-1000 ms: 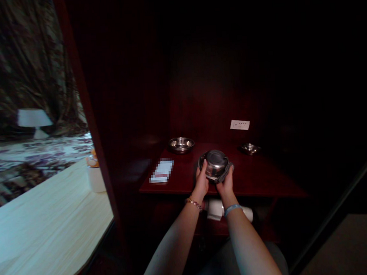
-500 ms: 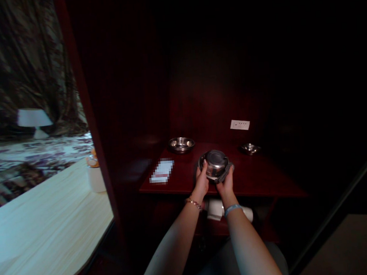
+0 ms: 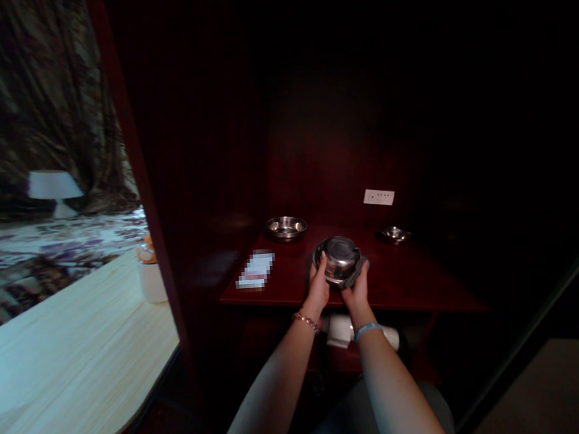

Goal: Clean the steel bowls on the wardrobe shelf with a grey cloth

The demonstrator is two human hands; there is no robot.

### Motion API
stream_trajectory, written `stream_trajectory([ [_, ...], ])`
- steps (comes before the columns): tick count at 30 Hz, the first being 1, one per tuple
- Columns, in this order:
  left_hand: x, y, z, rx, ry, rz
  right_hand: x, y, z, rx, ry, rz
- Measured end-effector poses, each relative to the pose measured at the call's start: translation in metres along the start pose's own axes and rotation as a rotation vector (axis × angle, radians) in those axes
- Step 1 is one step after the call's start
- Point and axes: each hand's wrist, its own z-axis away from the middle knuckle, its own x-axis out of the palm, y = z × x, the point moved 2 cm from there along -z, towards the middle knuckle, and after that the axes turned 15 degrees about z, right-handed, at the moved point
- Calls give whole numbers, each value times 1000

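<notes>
- Head view: steel bowl (image 3: 340, 256), shiny-sided, dull round base facing up and toward the camera; held above the red-brown shelf (image 3: 413, 278), near its front edge.
- Left hand (image 3: 318, 286), at the bowl's 8 o'clock, grips it, thumb up the side.
- Right hand (image 3: 358, 286), at 5 o'clock, clasps a grey cloth (image 3: 355, 273) against the rim.
- From the bowl: metal basin (image 3: 286, 229) at 10 o'clock, small metal dish (image 3: 394, 235) at 2.
- Bowl's inside hidden; most left fingers out of sight beneath it. Cloth's extent unclear.
- Pale item (image 3: 256, 271) at 9 o'clock pixelated, unreadable.
- White object (image 3: 340, 331) below shelf, part-covered by right wrist.
</notes>
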Motion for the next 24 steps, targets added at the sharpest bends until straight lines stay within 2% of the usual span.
stream_trajectory([
  [9, -5, -2, -5, -13, 15, 21, 1, -1, 2, 4, 5, -25],
  [15, -5, -3, -7, -127, 37, 68, 0, 0, 1, 9, 15, -28],
  [24, -3, -2, -7, -126, 98, 91, -4, 8, -6, 5, 65, -58],
])
